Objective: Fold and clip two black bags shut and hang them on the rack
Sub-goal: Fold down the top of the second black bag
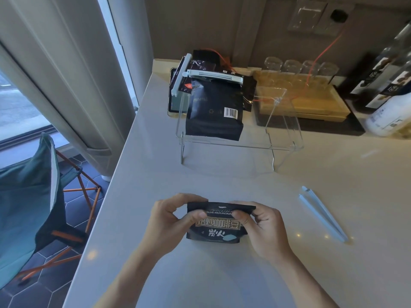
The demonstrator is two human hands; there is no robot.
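1. A folding chair stood on the floor, left of the counter.
2. The left hand pinched the top left corner of a black bag, fingers curled closed on it.
3. That black bag stood on the counter in front of the clear rack, its top edge folded over.
4. A second black bag hung from the rack's left side under a white clip.
5. The right hand gripped the first bag's top right corner, closed on the fold.
6. A loose white clip lay on the counter, right of the held bag and apart from it.
7. A wooden tray of glasses sat behind the rack.
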